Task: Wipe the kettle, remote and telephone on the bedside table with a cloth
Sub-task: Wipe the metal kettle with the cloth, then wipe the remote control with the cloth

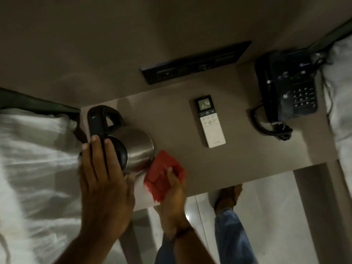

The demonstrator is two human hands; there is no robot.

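Observation:
A steel kettle [137, 147] with a black handle and lid stands at the left end of the bedside table [238, 161]. My left hand [102, 180] rests on its lid and handle base, holding it. My right hand [174, 189] grips a folded red cloth [162, 174] pressed against the kettle's lower right side, near the table's front edge. A white remote [210, 121] lies flat in the middle of the table. A black telephone [287, 86] with a coiled cord sits at the right end.
A black socket panel [196, 62] is set in the wall behind the table. White bedding lies at left [34, 159] and at right [341, 103]. My foot and jeans leg [228, 212] show below the table's front edge on a pale floor.

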